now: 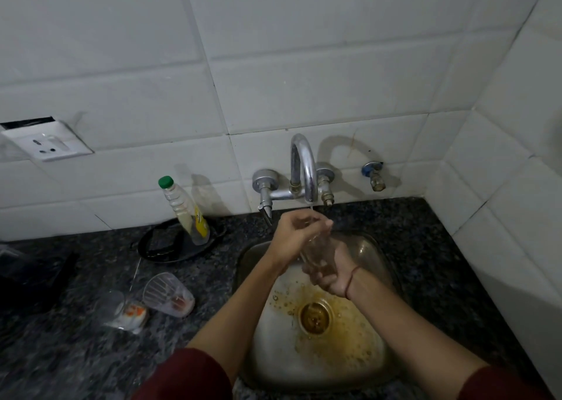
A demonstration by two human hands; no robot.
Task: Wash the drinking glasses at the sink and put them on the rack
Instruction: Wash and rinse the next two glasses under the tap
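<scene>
Over the steel sink [374, 366] I hold a clear drinking glass [316, 252] just below the spout of the curved chrome tap [301, 168]. My right hand [330, 275] grips the glass from below, around its base. My left hand [299, 234] is at the glass's rim with its fingers curled over the top. A thin trickle of water shows at the spout. Two more clear glasses wait on the dark granite counter at the left: one [168, 294] lies tilted with a reddish residue inside, the other [111, 308] stands beside it.
A yellowish-brown stain surrounds the sink's drain [314, 316]. A dish-soap bottle with a green cap [184, 211] leans on a black round tray [170, 244]. A small white and orange object [135, 313] lies by the glasses. The tiled wall corner closes the right side. No rack is in view.
</scene>
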